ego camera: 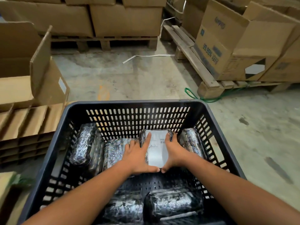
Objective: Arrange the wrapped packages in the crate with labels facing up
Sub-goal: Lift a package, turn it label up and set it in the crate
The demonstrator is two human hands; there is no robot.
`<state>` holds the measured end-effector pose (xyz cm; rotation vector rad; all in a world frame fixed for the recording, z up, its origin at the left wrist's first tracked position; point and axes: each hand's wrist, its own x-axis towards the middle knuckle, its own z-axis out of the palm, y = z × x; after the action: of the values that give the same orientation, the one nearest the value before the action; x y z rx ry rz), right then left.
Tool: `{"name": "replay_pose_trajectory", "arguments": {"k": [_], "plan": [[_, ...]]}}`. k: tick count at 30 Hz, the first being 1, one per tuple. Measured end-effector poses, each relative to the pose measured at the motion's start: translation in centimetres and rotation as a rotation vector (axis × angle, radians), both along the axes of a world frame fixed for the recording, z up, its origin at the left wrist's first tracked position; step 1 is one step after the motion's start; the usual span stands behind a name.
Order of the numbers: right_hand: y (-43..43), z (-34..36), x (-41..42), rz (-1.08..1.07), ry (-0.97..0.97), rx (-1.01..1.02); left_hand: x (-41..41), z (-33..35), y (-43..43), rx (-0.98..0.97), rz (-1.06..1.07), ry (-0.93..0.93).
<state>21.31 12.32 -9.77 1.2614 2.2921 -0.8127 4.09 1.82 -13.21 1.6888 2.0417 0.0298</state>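
**A:** What is closest to us?

**B:** Two bare arms reach down into a black crate (pixel 53 143) with holes in its walls. At the near end lie two wrapped packages: a shiny dark one (pixel 173 203) and another just left of it (pixel 125 208). No label shows on either one.

**A:** Where are the hands?

**B:** Farther in, near the middle. The left hand (pixel 138 158) and the right hand (pixel 174 153) hold one package with a white label (pixel 156 150) between them. The label faces up. The package lies close to the far wall.

**A:** What do the fingers do?

**B:** The left fingers (pixel 148 138) are spread, and one long finger lies flat on the label. The right fingers (pixel 169 135) curl over the far right corner. Both thumbs press the near edge and almost touch each other.

**A:** What is beside it?

**B:** A wrapped package (pixel 113 153) lies just left, partly under the left hand. One more (pixel 190 142) is on the right, and another (pixel 83 143) leans in the far left corner.

**A:** And past the crate?

**B:** Gray floor (pixel 121 78), a green cord (pixel 203 97), wooden pallets (pixel 194 59), and brown cardboard boxes (pixel 126 18).
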Motion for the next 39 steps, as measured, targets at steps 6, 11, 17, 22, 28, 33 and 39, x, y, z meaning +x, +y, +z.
{"name": "replay_pose_trajectory", "arguments": {"k": [6,11,17,22,28,33,39], "plan": [[0.4,0.1,0.0,0.04,-0.096,0.038,0.3,-1.3,1.2,-0.069,-0.08,0.027],[-0.9,0.1,-0.3,0.111,-0.18,0.103,-0.6,-3.1,0.5,-0.11,-0.236,0.057],[-1.1,-0.4,-0.2,0.098,-0.149,0.078,-0.9,-3.8,0.1,-0.019,-0.237,0.004],[-0.8,-0.5,0.1,0.051,-0.099,0.032,-1.0,-3.3,0.4,-0.033,-0.234,-0.021],[-1.0,-0.4,0.1,0.034,-0.075,0.03,-0.9,-2.3,0.3,-0.071,-0.227,-0.034],[-1.5,0.1,0.1,0.001,-0.05,0.023,-1.8,-1.1,0.2,-0.07,-0.224,-0.081],[-1.6,0.4,-0.2,-0.026,-0.033,-0.005,-3.4,-0.5,-1.2,-0.032,-0.199,-0.036]]}}
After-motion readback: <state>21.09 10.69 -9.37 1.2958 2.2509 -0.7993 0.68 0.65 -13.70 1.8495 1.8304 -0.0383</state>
